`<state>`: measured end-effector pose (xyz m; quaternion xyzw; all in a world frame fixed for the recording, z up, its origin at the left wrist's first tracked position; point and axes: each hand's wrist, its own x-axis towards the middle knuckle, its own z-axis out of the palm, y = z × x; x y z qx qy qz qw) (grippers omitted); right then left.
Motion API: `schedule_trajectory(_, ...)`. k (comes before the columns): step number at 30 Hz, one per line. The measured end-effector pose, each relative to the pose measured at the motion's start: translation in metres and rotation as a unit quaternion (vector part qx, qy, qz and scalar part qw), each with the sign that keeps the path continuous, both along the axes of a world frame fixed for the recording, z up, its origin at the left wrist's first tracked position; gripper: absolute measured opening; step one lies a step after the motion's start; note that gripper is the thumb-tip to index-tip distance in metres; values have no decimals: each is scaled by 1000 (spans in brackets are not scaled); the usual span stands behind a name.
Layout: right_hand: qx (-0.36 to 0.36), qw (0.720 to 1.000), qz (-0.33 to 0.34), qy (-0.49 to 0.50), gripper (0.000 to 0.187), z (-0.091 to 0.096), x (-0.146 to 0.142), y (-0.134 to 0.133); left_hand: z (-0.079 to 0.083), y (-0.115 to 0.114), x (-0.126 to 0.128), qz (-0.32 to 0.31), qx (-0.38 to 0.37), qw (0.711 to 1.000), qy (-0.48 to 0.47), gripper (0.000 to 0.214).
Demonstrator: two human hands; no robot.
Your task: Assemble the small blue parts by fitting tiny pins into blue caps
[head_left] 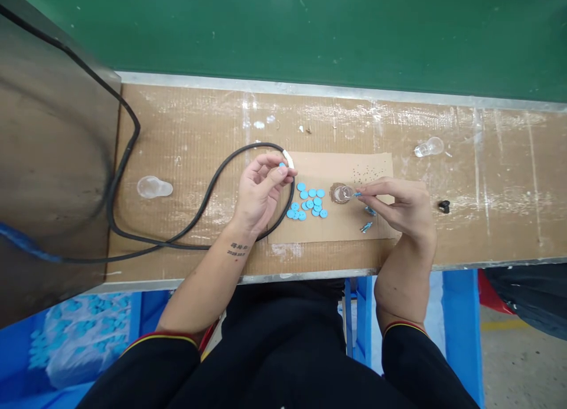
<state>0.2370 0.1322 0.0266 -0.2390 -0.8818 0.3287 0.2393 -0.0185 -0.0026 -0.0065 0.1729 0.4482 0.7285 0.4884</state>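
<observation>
My left hand (261, 190) is raised over the cardboard bench, fingers curled, pinching a small blue disc (282, 165) at its fingertips. A cluster of several blue discs (308, 203) lies on a cardboard sheet (336, 166) between my hands. My right hand (401, 205) is closed on a thin blue-tipped tool (357, 194) whose tip points into a small clear cup (341, 193). Two small blue pieces (367, 218) lie just below that hand's fingers.
A black cable (208, 196) loops across the bench left of my left hand. Clear plastic cups lie at left (153, 187) and far right (429, 147). A small black part (444, 206) sits at right. A blue bin with bagged blue discs (75, 332) stands below left.
</observation>
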Motion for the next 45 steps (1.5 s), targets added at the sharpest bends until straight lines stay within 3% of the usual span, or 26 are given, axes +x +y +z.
schedule_trajectory(9,-5,1000,-14,3,9,1,1,1,3,0,1,0,-19,1000,-21,30)
schedule_trajectory(14,14,996,-55,69,10,0,6,0,3,0,1,0,-20,999,-26,30)
schedule_trajectory(21,-1,999,-10,38,9,1,-1,-2,5,1,2,1,-12,1000,-28,33)
schedule_trajectory(45,7,1000,0,14,8,0,0,0,5,0,3,-9,-13,1000,-27,38)
